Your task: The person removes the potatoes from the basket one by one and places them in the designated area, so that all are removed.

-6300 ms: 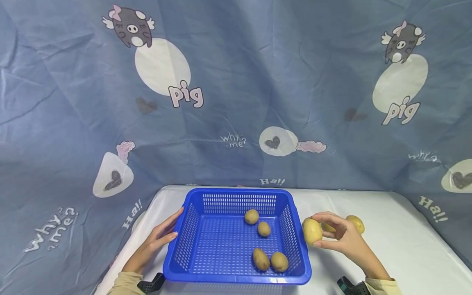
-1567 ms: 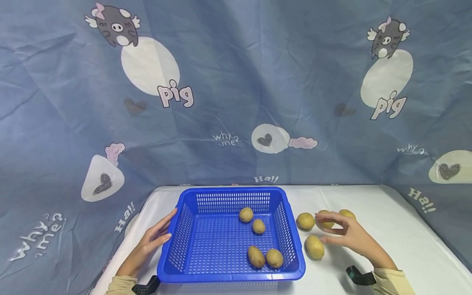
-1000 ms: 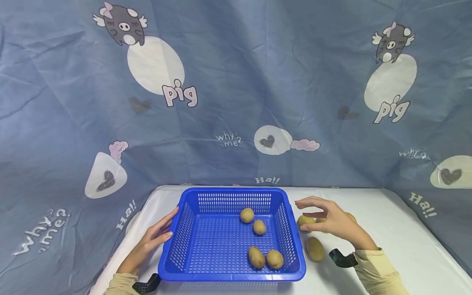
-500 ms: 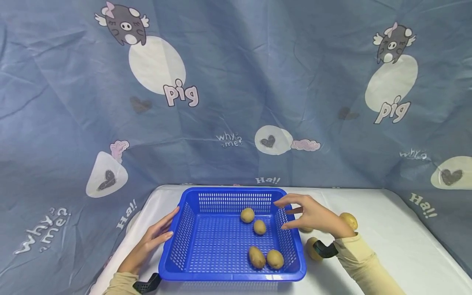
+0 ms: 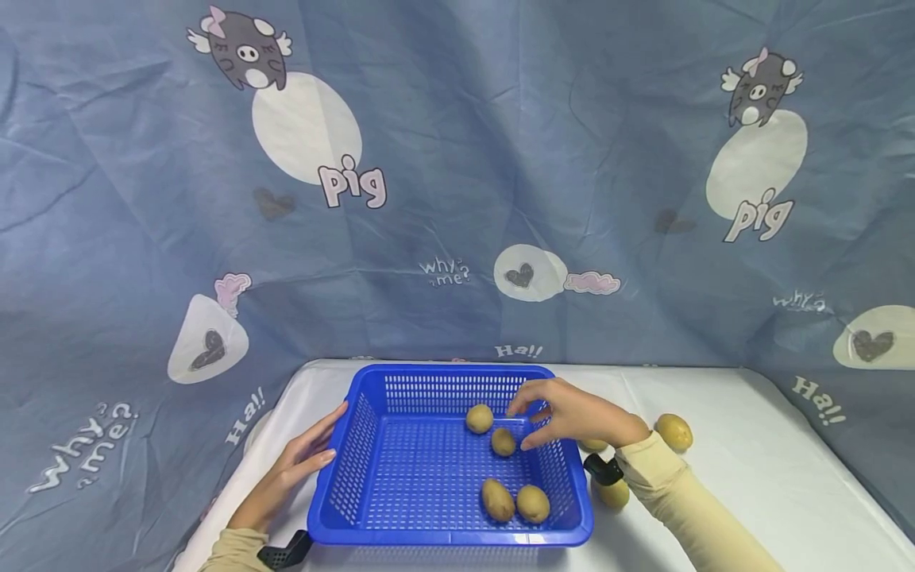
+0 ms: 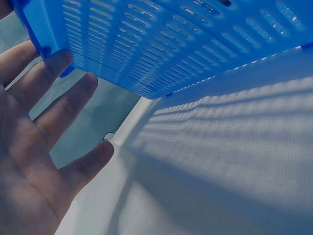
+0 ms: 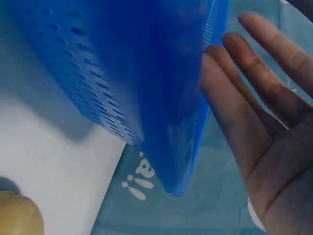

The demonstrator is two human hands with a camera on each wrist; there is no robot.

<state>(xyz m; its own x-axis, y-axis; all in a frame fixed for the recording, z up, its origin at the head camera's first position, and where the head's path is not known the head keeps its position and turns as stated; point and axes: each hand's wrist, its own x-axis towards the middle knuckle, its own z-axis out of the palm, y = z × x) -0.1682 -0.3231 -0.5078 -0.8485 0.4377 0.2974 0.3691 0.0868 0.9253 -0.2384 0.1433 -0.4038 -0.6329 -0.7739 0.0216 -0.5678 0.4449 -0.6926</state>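
A blue plastic basket [image 5: 429, 538] stands on the white table with several potatoes in its right half. My left hand [image 5: 291, 465] rests its straight fingertips against the basket's left rim; in the left wrist view the fingers [image 6: 68, 110] are spread at the perforated wall. My right hand [image 5: 565, 413] reaches across the right rim with thumb and fingers parted and nothing between them. Just left of its fingertips lies a small potato [image 5: 503, 442]; another potato [image 5: 480, 418] is behind it. Nearer the front are an oblong potato [image 5: 497, 500] and a rounder potato [image 5: 532, 504].
Right of the basket, on the white tabletop [image 5: 772, 461], lie a potato [image 5: 675, 432] and, partly hidden by my right arm, a potato [image 5: 613, 494] and a potato [image 5: 592, 446]. A blue printed curtain [image 5: 443, 159] hangs behind the table.
Earlier my right hand held a potato beside the basket; that potato now lies on the table. The hand has since moved left over the basket's right wall. My left hand has stayed put.
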